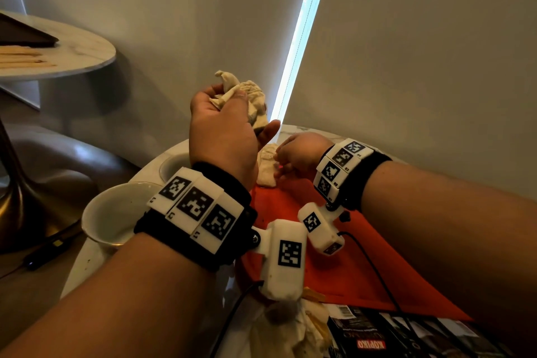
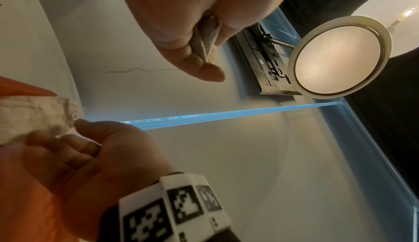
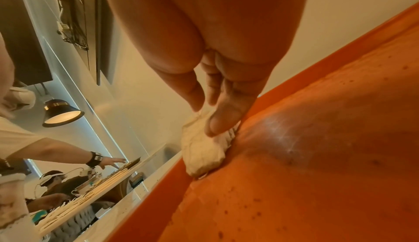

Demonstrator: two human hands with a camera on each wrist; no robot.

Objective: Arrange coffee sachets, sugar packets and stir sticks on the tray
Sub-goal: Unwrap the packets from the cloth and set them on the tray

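Head view shows the left hand (image 1: 223, 128) raised above the round table (image 1: 87, 264), clenched round a bunch of crumpled cream packets (image 1: 247, 96), while the right hand (image 1: 293, 154) is down at the far edge of the orange tray (image 1: 363, 256), its fingertips (image 3: 217, 122) pinching one cream packet (image 3: 201, 154) that lies against the tray's far rim. Whether these are sugar or coffee packets cannot be told from the pictures. Risk one: the bunch in the left hand is loose and irregular, and a packet could slip from it onto the table or into one of the two white cups (image 1: 116, 212) at the table's left edge. Risk two: the packet at the rim partly rides up the raised lip and could slide off the tray's far edge if pushed. Risk three: the wrist cables trail across the tray's near edge, where a dark printed sachet strip (image 1: 406, 337) and more cream packets lie, and could drag them. Wooden stir sticks (image 1: 26, 58) lie on a separate table, well apart at the left. Materials: packets are soft, matt, wrinkled paper with crimped ends; the tray is smooth, glossy plastic, speckled with dark spots; the table is pale, marble-like; the cups are glazed.
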